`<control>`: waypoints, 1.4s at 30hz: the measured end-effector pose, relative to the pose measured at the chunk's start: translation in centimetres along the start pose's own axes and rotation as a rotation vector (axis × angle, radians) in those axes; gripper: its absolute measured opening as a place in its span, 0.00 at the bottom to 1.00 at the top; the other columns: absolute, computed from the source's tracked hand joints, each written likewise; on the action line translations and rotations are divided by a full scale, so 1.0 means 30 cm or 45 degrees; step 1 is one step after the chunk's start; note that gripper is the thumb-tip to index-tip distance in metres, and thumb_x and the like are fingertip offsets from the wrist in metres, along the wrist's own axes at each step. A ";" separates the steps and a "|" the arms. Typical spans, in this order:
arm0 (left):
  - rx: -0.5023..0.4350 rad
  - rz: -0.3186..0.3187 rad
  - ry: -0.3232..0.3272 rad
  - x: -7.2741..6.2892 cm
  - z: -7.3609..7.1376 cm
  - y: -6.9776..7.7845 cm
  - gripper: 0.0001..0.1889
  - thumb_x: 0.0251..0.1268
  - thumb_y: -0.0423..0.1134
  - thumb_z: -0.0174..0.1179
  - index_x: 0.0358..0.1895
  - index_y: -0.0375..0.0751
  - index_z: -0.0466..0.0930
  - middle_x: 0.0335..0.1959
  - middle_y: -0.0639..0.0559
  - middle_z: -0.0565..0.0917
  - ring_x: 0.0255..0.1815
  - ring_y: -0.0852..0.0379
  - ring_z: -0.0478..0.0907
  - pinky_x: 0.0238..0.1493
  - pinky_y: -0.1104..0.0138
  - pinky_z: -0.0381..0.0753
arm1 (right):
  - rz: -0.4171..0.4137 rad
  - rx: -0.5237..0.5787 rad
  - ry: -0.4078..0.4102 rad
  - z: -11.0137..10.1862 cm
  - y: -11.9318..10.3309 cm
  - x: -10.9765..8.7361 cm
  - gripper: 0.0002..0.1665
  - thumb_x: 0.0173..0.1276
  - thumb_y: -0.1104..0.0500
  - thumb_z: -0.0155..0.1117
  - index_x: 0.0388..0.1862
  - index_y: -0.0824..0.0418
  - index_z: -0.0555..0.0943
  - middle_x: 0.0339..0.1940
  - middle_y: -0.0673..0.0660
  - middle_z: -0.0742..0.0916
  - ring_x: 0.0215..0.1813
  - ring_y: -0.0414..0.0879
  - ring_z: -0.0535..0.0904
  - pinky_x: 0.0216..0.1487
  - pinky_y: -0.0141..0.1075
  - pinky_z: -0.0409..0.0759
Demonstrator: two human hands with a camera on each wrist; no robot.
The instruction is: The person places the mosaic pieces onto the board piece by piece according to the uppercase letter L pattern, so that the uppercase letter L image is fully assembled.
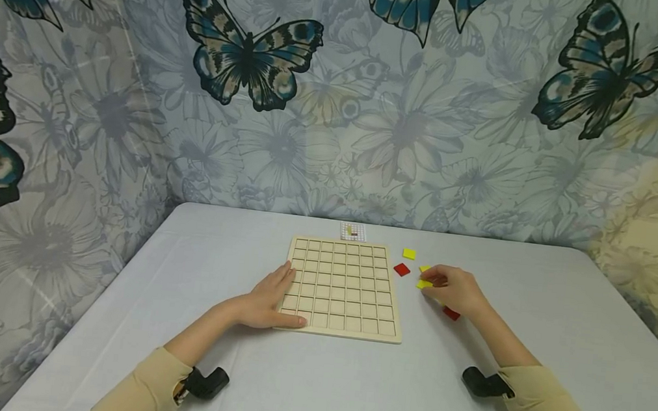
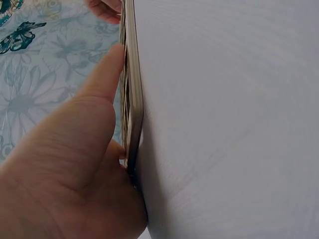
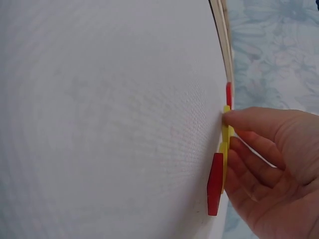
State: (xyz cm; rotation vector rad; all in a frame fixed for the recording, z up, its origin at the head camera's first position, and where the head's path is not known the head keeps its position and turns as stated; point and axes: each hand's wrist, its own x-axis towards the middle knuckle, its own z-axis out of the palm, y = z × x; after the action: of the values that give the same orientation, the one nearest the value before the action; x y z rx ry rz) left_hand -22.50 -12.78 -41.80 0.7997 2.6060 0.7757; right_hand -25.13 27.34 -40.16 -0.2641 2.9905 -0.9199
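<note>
A wooden board with a grid of square recesses lies flat on the table. My left hand rests along its left side, fingers extended and the thumb lying over the near left corner; in the left wrist view, the thumb lies against the board's edge. To the right of the board, my right hand pinches a yellow square tile between thumb and fingers, low at the tabletop. Another yellow tile lies just beyond it. A red tile sits partly hidden below the hand.
One more yellow tile and a red tile lie near the board's right edge. A small printed grid card is behind the board. The white-covered table ends at a butterfly-patterned cloth backdrop.
</note>
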 end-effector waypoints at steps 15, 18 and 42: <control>0.041 0.009 0.002 0.000 0.002 0.008 0.58 0.61 0.62 0.61 0.76 0.25 0.37 0.77 0.32 0.32 0.78 0.40 0.30 0.74 0.46 0.35 | 0.035 -0.020 0.002 -0.011 0.015 -0.007 0.19 0.62 0.59 0.71 0.50 0.65 0.82 0.47 0.62 0.85 0.49 0.57 0.79 0.50 0.49 0.79; 0.047 0.014 0.003 -0.002 0.003 0.005 0.58 0.62 0.62 0.61 0.76 0.25 0.37 0.77 0.32 0.32 0.78 0.40 0.30 0.74 0.46 0.35 | 0.026 -0.018 0.001 -0.009 0.017 -0.008 0.19 0.62 0.59 0.71 0.50 0.66 0.82 0.47 0.62 0.85 0.49 0.58 0.79 0.50 0.50 0.79; 0.087 0.005 -0.011 -0.004 0.002 0.005 0.57 0.63 0.63 0.59 0.77 0.29 0.36 0.78 0.34 0.31 0.78 0.41 0.29 0.74 0.48 0.34 | -0.020 -0.029 0.016 -0.005 0.011 -0.009 0.19 0.63 0.59 0.70 0.50 0.67 0.81 0.44 0.61 0.85 0.47 0.56 0.79 0.48 0.48 0.80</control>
State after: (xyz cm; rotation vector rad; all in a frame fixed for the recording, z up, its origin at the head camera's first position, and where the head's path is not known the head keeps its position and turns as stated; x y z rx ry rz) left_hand -22.30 -12.73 -41.73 0.8257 2.6367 0.6866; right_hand -24.93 27.73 -40.24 -0.2835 3.0159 -0.8928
